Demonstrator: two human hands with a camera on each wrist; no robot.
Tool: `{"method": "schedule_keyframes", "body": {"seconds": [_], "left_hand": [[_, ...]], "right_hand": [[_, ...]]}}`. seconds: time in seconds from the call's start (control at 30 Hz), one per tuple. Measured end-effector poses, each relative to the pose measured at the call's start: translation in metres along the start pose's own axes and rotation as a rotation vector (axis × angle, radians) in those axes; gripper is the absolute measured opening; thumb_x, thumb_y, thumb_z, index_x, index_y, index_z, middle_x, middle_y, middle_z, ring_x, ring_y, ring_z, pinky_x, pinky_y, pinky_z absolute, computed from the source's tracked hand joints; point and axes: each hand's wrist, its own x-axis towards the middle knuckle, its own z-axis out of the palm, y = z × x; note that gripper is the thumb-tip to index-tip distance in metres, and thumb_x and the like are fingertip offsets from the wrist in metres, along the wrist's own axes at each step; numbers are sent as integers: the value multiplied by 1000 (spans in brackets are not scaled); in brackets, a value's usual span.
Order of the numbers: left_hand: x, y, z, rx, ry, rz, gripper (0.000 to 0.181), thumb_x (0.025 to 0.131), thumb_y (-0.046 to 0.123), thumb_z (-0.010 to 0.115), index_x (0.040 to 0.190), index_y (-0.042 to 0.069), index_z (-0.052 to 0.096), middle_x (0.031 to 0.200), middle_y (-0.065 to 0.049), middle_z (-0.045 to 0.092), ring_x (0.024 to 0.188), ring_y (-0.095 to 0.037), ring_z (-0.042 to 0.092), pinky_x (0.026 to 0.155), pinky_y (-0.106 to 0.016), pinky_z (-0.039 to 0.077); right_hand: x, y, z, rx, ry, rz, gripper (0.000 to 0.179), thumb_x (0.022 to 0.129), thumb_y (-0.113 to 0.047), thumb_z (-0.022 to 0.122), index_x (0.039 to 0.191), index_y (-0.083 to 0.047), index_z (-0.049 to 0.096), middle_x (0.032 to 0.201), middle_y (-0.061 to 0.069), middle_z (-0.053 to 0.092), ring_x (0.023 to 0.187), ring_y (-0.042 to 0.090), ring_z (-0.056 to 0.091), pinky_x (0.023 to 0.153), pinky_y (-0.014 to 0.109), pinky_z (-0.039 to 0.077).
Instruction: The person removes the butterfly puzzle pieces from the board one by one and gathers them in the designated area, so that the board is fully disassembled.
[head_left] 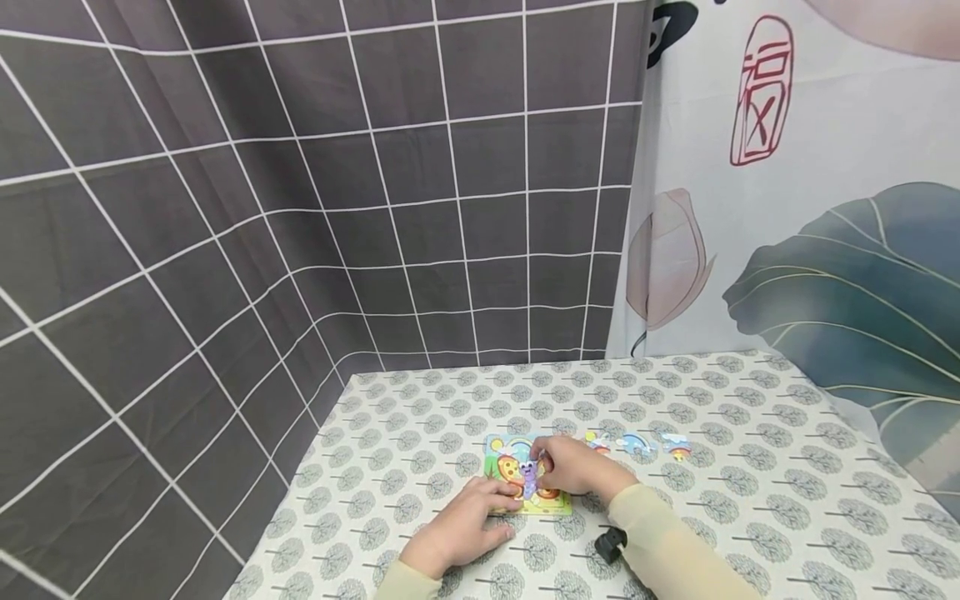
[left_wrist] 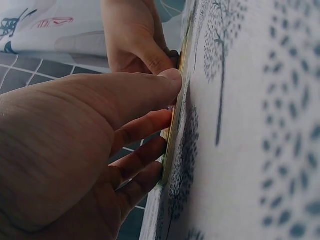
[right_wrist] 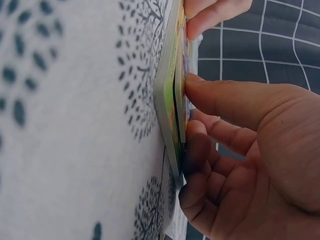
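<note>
A colourful puzzle board (head_left: 555, 506) with a purple-bodied butterfly (head_left: 529, 477) lies flat on the table. My left hand (head_left: 463, 521) rests at its lower left, fingers extended over the picture; in the left wrist view its fingertips touch the board's edge (left_wrist: 169, 150). From the right, my right hand (head_left: 573, 467) reaches over the butterfly's right wing. The right wrist view has its thumb and curled fingers pinching a puzzle piece (right_wrist: 180, 110), which sits tilted on the board, a dark gap beneath its near edge. The right hand hides part of the picture.
Right of the board lie three loose puzzle pieces in a row: one partly behind the right hand (head_left: 597, 442), a blue one with a rainbow (head_left: 636, 444), and one with a cloud (head_left: 677, 447). A tree-patterned cloth (head_left: 420, 550) covers the table; a dark checked curtain (head_left: 450, 250) hangs behind.
</note>
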Motion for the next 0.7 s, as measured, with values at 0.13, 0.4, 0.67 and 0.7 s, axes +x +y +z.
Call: {"method": "schedule_keyframes", "body": {"seconds": [0.13,0.4,0.67,0.7], "left_hand": [[1,1,-1,5,1,10,36,95,25,77,131,22,75,144,10,61,135,-15,50,117,-39,43],[1,2,-1,-11,-12,-1,36,95,24,77,131,22,75,144,11,61,134,-14,50,116,-38,44],[2,2,-1,-22,-20,-16,36,95,25,77,131,23,74,144,13,60,136,-14,48,117,-39,42],[1,2,-1,-22,-18,-14,36,95,25,77,131,23,75,144,13,60,136,-13,49,117,-39,42]], "right_hand": [[1,0,0,-10,11,-8,31,83,-12,86,107,-17,67,76,-2,55,65,14,50,57,29,43],[3,1,-1,14,41,-14,36,78,-9,89,103,-18,64,81,-1,57,68,14,51,61,30,45],[2,1,2,29,65,-36,41,75,-7,90,103,-18,62,82,0,60,68,14,53,60,31,47],[2,1,3,32,67,-38,41,75,-6,89,103,-18,62,82,1,60,68,14,53,60,31,47]]}}
